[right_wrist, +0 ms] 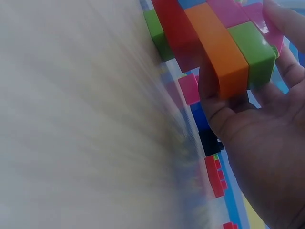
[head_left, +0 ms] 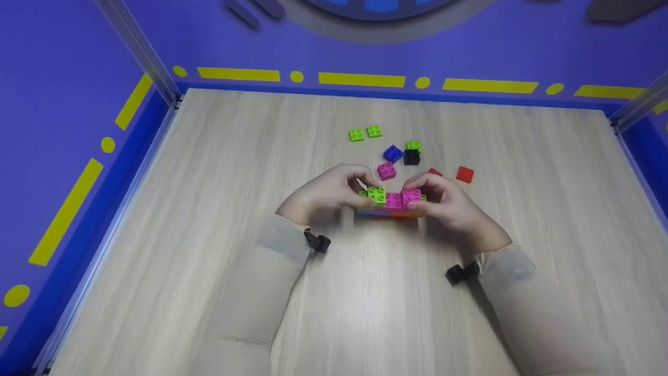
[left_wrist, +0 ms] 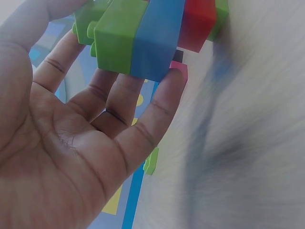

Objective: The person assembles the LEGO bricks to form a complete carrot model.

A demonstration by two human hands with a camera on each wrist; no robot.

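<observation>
I have both hands on the brick block (head_left: 392, 202), mid-tabletop: my left hand (head_left: 329, 190) grips its green end, my right hand (head_left: 443, 201) grips the other end. Loose bricks (head_left: 392, 153) lie just beyond, toward the far edge.

Block stack (head_left: 392, 202) in hands: green and pink on top, blue, orange and red layers beneath. Loose bricks behind: two lime green (head_left: 365, 133), third green (head_left: 414, 145), dark blue (head_left: 392, 153), black (head_left: 412, 157), pink (head_left: 386, 171), red (head_left: 464, 174). Table (head_left: 209, 209): pale wood grain, light grey-beige. Walls (head_left: 62, 78): violet-blue, yellow dash-and-dot band, darker blue strip at base. Sleeves (head_left: 250, 292): beige. Wrist straps (head_left: 317, 243): black.
</observation>
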